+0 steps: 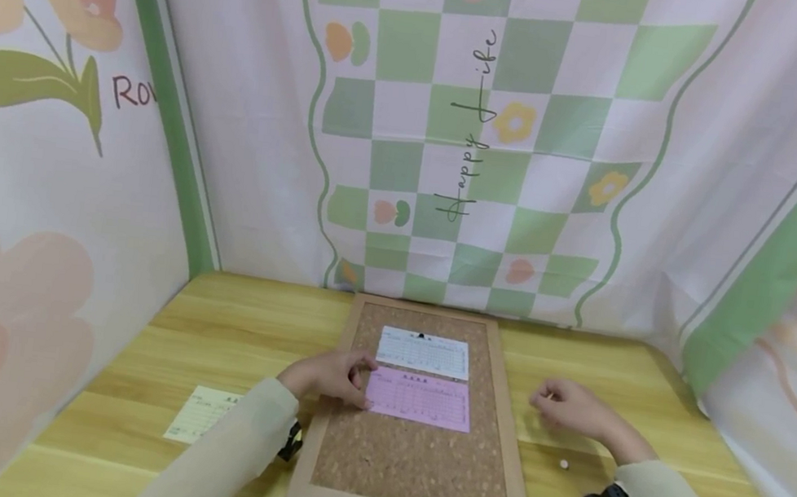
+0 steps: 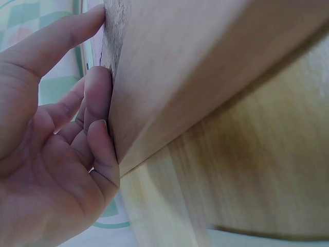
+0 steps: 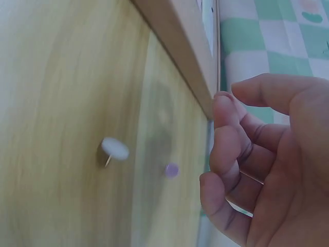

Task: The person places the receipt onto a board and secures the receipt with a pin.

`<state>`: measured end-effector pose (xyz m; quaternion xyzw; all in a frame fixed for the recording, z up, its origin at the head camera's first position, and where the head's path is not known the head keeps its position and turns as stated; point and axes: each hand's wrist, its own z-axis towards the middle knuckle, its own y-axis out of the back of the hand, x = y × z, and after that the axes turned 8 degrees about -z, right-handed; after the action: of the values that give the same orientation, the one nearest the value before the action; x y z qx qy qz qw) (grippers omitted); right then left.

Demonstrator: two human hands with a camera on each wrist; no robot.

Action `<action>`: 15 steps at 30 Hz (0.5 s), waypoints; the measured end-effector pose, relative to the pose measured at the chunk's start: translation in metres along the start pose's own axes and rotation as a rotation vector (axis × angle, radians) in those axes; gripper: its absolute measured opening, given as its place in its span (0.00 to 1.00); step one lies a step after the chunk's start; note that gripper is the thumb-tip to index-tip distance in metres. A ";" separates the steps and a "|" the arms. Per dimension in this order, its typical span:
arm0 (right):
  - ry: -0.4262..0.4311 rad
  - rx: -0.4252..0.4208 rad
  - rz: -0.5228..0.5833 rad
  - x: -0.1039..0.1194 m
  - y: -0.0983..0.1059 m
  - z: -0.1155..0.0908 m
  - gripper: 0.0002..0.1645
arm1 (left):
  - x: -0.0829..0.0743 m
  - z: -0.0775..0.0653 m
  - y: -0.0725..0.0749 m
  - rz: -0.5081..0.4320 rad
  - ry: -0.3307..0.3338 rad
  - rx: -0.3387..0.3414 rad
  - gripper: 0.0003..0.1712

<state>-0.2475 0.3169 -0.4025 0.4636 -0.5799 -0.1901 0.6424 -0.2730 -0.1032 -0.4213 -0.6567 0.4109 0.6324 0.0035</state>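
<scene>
A pink printed slip [image 1: 418, 400] lies on a wood-framed cork board [image 1: 418, 468], just below a bluish-white slip [image 1: 423, 355] with a dark pin head [image 1: 421, 336] at its top edge. My left hand [image 1: 331, 375] rests over the board's left side, thumb and forefinger spread apart and touching the pink slip's left edge. To the right of the board, above the table, my right hand [image 1: 582, 410] hovers with loosely bent fingers. Nothing shows between its thumb and forefinger. A white thumbtack [image 3: 115, 149] and a purple thumbtack [image 3: 172, 170] lie on the table near that hand.
A yellow slip [image 1: 193, 415] lies on the wooden table [image 1: 113, 421] left of the board, partly covered by the left sleeve. Behind the table hangs a checked curtain [image 1: 497, 161]. Patterned cloth also encloses both sides.
</scene>
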 end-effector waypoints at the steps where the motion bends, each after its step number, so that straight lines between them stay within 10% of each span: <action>1: -0.013 -0.002 -0.001 -0.002 0.001 -0.002 0.13 | 0.000 0.000 0.000 0.000 -0.001 -0.001 0.36; 15: -0.092 -0.032 0.118 -0.037 -0.002 -0.013 0.19 | 0.001 0.000 0.000 0.020 -0.002 -0.010 0.36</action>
<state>-0.2444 0.3494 -0.4239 0.4092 -0.6318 -0.1823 0.6326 -0.2729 -0.1039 -0.4221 -0.6520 0.4142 0.6351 -0.0055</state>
